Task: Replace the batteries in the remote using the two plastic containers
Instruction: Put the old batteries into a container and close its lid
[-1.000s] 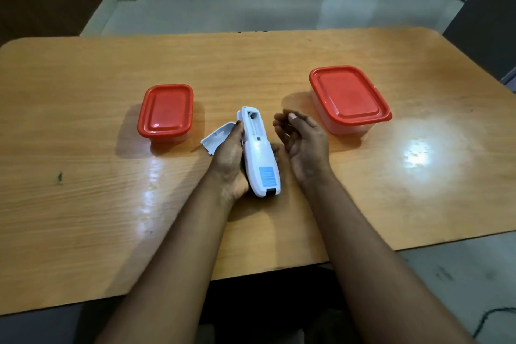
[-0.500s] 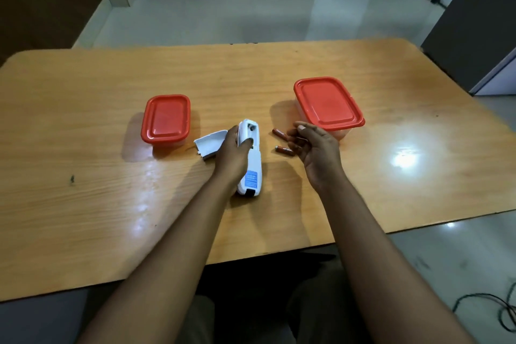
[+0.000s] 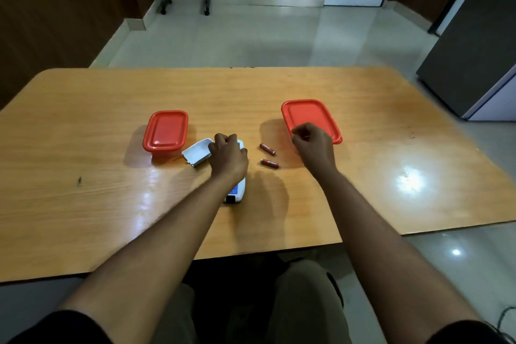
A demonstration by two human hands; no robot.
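The white remote (image 3: 236, 192) lies back-side up on the wooden table (image 3: 83, 204), mostly covered by my left hand (image 3: 228, 158), which rests on it with fingers curled around its top. Its detached white battery cover (image 3: 197, 152) lies just left of that hand. Two red batteries (image 3: 267, 148) (image 3: 269, 163) lie loose on the table right of the remote. My right hand (image 3: 314, 145) hovers with fingers curled at the near edge of the larger red-lidded container (image 3: 308, 114); nothing shows in it. The smaller red-lidded container (image 3: 165, 130) stands closed at the left.
A bright light glare (image 3: 409, 180) sits on the table's right side. A dark cabinet (image 3: 480, 45) stands right of the table. Tiled floor (image 3: 251, 36) lies beyond the far edge, and my knees (image 3: 304, 296) are below the near edge.
The remote was laid flat under my left hand. Two batteries came out onto the table. My right hand moved right, from the remote to the larger container's edge, its fingers curling.
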